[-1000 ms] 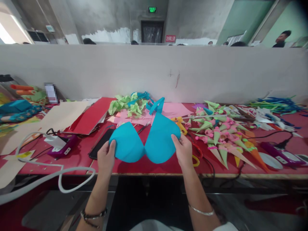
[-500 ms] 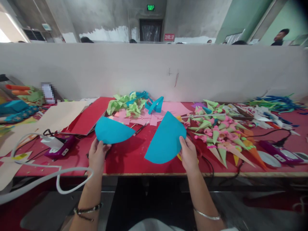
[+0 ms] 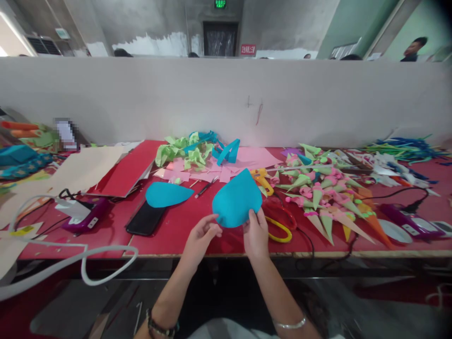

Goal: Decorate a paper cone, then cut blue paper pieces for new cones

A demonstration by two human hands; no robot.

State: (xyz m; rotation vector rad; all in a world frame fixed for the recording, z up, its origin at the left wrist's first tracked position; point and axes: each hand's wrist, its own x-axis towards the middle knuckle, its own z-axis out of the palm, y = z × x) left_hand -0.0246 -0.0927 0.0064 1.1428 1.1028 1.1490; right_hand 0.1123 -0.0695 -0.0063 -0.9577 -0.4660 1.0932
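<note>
A blue paper half-disc [image 3: 236, 201] is held over the red table [image 3: 197, 238] near its front edge. My right hand [image 3: 255, 234] pinches its lower edge. My left hand [image 3: 202, 234] touches its lower left corner with curled fingers. A second blue half-disc [image 3: 165, 194] lies flat on the table to the left, partly over a black phone [image 3: 145, 219]. Both hands are close together in the middle of the view.
Red-and-yellow scissors [image 3: 278, 217] lie right of my right hand. A heap of green and pink paper cones [image 3: 319, 193] fills the right side. Crumpled green and blue scraps [image 3: 192, 151] lie behind. A purple glue gun [image 3: 82, 216] and white cable [image 3: 84, 263] are at left.
The two joined blue half-discs came apart. My left hand laid one on the table at left, then moved right to the piece in my right hand.
</note>
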